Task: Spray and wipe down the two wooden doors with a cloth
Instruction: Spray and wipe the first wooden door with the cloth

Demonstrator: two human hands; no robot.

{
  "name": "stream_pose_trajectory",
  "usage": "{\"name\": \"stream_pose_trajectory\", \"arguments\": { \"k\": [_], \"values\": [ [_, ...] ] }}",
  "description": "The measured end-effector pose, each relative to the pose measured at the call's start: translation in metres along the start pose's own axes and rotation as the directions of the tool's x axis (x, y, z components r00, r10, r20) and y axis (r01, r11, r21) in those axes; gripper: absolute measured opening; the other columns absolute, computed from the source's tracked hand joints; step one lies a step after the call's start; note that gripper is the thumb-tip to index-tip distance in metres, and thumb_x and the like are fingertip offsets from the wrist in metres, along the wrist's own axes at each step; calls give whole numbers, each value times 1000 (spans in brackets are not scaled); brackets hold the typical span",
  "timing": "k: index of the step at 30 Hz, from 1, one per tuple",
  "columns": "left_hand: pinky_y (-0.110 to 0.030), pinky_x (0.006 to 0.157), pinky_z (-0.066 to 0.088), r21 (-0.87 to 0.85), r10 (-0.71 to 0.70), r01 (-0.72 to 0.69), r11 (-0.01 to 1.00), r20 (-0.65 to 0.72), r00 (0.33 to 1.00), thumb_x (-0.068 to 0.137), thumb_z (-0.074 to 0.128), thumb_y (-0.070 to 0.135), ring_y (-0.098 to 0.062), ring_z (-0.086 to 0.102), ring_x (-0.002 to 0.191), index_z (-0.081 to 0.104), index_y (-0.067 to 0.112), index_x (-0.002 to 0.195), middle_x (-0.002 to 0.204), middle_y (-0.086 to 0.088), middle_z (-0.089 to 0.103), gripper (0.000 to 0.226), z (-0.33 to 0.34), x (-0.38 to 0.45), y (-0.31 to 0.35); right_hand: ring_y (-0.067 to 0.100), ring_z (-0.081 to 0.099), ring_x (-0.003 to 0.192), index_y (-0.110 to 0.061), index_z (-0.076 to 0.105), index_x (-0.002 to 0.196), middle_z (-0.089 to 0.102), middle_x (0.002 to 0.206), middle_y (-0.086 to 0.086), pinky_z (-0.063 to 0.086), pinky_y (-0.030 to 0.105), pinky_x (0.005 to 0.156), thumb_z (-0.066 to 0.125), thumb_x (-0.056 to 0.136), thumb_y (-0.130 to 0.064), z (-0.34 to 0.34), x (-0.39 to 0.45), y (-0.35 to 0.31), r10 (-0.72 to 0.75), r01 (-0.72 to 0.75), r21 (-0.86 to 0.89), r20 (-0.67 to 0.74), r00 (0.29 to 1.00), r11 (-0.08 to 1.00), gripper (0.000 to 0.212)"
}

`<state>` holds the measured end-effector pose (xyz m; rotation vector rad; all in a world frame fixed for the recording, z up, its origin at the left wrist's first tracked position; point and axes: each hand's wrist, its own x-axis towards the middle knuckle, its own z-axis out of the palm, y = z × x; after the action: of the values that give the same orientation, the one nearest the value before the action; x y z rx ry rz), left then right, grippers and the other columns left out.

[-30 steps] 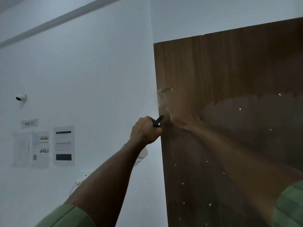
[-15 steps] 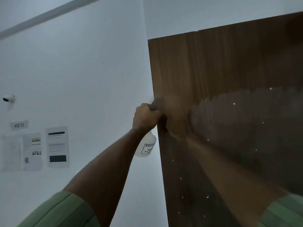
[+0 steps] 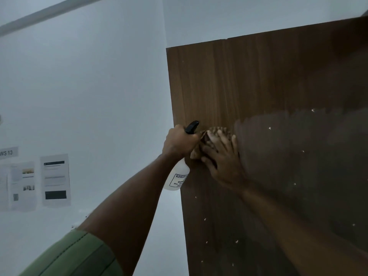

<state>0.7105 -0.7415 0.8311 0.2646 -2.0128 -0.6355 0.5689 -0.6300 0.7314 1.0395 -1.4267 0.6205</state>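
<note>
Head view: the left hand (image 3: pixel 180 143) was raised at the left edge of the wooden door (image 3: pixel 258 92), fingers curled round the neck of a spray bottle (image 3: pixel 176 179). The bottle's black nozzle (image 3: pixel 192 126) stuck up above the knuckles and pointed toward the door; its translucent white body hung below the wrist, a printed label facing the camera, partly legible as "KISSAN". Just to the right of that hand, touching or nearly touching it, the right hand (image 3: pixel 223 158) lay flat on the door face with fingers spread and straight, pressing a brown cloth (image 3: pixel 211 136) against the wood. The cloth showed above and to the left of the fingertips, bunched, its colour close to that of the door. To the right of the right hand a darker patch (image 3: pixel 298 156) covered the panel, its upper border ragged; above both hands the wood was lighter. Small pale flecks (image 3: pixel 269 128) dotted the surface to the right of and below the hands. A vertical seam near the top edge was visible above the right hand. Both forearms were bare, with a green sleeve (image 3: pixel 79 255) on the left arm. Far left of the left hand, printed sheets (image 3: pixel 54 180) and a "WS 13" sign (image 3: pixel 8 152) hung on the white wall (image 3: pixel 89 86).
</note>
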Motion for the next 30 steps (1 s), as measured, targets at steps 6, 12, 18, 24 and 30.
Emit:
{"name": "stream_pose_trajectory", "arguments": {
  "k": [6,12,18,24,30],
  "values": [
    [-35,60,49,-29,-20,22,999,80,997,82,72,60,-23,64,66,71,11,83,81,-6,73,49,16,1,12,40,45,143,-15,78,104,56,150,10,20,52,122,56,89,2,-17,65,57,-111,113,46,-32,993,993,31],
    [-38,60,53,-51,-46,49,998,60,997,73,67,57,-25,66,66,72,9,82,82,-12,75,49,28,-3,22,28,14,159,-30,60,142,26,170,2,11,56,127,47,105,-29,-26,16,29,-11,10,26,21,1000,1000,39],
    [-36,64,55,13,-46,45,999,106,993,77,67,63,-25,72,76,73,10,90,87,-9,75,55,38,-2,31,40,45,144,-17,78,113,53,153,12,33,59,119,48,95,-2,-32,19,82,-279,278,46,10,960,959,38],
    [-31,55,47,23,-23,21,1000,109,994,90,73,53,-17,64,63,72,7,89,80,-7,73,46,54,0,39,35,34,152,-18,73,125,47,158,10,21,55,126,53,93,10,-37,37,72,113,-106,65,-125,986,992,47],
    [-31,56,48,47,-34,28,999,129,991,93,71,42,-15,61,60,72,7,86,78,-7,73,35,73,1,48,36,48,143,-19,77,117,55,152,10,41,61,114,61,94,1,-41,-1,119,-324,324,-6,-19,946,946,35]
  ]
}}
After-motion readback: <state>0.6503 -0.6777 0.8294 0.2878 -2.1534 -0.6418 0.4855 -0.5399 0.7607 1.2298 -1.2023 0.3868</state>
